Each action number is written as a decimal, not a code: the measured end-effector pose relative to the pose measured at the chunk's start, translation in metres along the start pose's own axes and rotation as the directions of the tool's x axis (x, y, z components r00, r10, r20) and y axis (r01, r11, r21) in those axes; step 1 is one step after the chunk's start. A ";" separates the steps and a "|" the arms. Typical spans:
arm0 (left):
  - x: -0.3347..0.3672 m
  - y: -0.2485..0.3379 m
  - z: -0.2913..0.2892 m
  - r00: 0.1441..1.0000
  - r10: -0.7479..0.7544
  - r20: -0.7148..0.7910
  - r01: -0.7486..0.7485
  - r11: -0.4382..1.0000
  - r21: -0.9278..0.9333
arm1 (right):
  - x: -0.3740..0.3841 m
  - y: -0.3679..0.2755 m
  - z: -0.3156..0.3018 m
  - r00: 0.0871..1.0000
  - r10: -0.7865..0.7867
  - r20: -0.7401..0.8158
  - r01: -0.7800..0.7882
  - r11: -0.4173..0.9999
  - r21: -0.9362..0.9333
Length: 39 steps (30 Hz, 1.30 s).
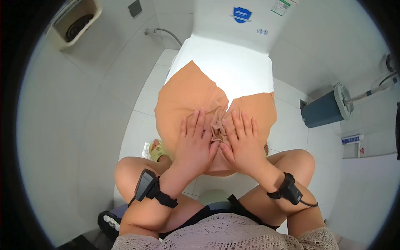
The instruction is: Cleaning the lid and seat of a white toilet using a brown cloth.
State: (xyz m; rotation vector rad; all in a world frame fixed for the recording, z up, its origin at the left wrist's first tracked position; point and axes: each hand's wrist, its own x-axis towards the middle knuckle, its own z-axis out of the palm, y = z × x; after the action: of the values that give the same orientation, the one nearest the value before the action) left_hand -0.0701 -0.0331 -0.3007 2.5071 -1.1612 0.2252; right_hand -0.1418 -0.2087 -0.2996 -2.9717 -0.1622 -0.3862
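A pair of tan-orange shorts [183, 89] lies partly over the white closed toilet lid [233, 66], its two legs spread away from me and its near part hanging over the front edge. The fabric is bunched in the middle, between my hands. My left hand [193, 139] rests on the left part of the shorts, fingers stretched out and pointing away. On the right part lies my right hand [245, 141], fingers also extended and slightly apart. Both thumbs point inward and almost meet just below the bunched cloth. A black strap with a small device circles each wrist.
Behind the lid rises the white toilet tank [237, 29]. A grey-blue bucket [323, 110] with a mop handle stands at the right, near a blue-and-white tube [352, 139]. A hose [168, 35] runs from the left wall, below a beige wall holder [77, 23].
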 end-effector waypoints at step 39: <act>0.023 0.018 0.012 0.996 0.042 -0.081 -0.050 0.992 -0.112 | 0.007 0.032 0.002 0.998 0.028 -0.054 -0.030 0.999 -0.026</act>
State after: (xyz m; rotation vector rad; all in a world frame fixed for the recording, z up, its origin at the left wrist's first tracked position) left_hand -0.0684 -0.0647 -0.3003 2.3535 -1.1678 0.2593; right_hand -0.1311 -0.2389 -0.3034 -2.9825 -0.1089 -0.4670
